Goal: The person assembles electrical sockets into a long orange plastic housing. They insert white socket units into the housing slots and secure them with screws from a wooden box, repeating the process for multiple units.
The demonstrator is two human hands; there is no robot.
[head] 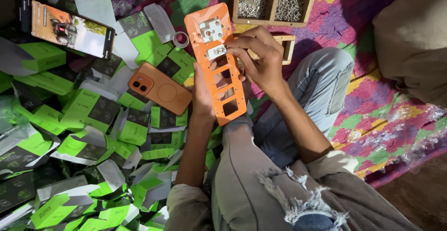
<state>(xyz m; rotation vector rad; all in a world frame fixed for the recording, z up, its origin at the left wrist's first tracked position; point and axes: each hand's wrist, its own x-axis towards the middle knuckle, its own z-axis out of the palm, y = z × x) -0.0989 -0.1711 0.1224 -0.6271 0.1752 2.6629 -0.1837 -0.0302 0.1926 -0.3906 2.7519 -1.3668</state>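
Observation:
My left hand grips the lower left edge of a long orange plastic plate with several square cutouts, held above my knee. Two small silver metal parts sit in the plate's upper slots: one square part near the top and one just below it. My right hand pinches that lower metal part with its fingertips against the plate. Most of the plate's lower cutouts stand empty.
A wooden tray of screws lies beyond the plate. An orange-cased phone lies face down on a heap of green-and-black small boxes. Another phone with a lit screen leans at far left. A tape ring lies nearby.

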